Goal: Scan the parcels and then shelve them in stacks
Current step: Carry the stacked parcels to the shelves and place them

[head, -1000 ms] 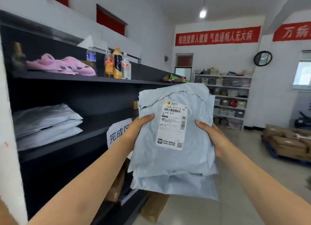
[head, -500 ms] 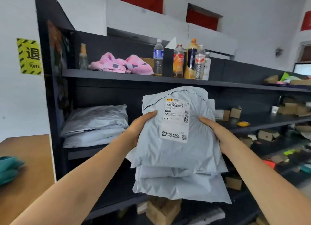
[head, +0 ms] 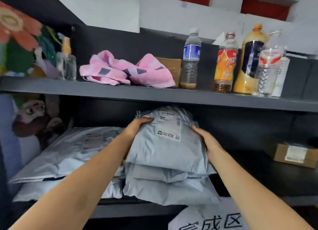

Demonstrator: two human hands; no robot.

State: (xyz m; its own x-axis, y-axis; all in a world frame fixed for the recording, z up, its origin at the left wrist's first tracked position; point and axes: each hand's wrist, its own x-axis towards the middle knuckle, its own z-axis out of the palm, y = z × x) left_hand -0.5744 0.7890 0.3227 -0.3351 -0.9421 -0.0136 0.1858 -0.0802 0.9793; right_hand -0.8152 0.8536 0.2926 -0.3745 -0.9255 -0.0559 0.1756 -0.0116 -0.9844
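Observation:
A stack of three grey poly-mailer parcels (head: 165, 154) lies between my hands, half inside the middle shelf (head: 258, 183). The top parcel carries a white shipping label (head: 170, 126) with barcodes. My left hand (head: 137, 126) grips the stack's left edge, thumb over the top. At the right edge my right hand (head: 206, 142) holds the stack the same way. Just to the left, touching it, lies an older stack of grey mailers (head: 68, 157) on the same shelf.
The upper shelf (head: 154, 93) holds a pink towel (head: 127, 71), a spray bottle (head: 66, 61) and several drink bottles (head: 225, 62). A small cardboard box (head: 296, 155) sits on the middle shelf at right. A white sign (head: 213, 219) hangs on the shelf's front edge.
I have turned to face the shelving and moved closer. The stack has gone from upright in front of me down and forward into the middle shelf, beside the older mailers.

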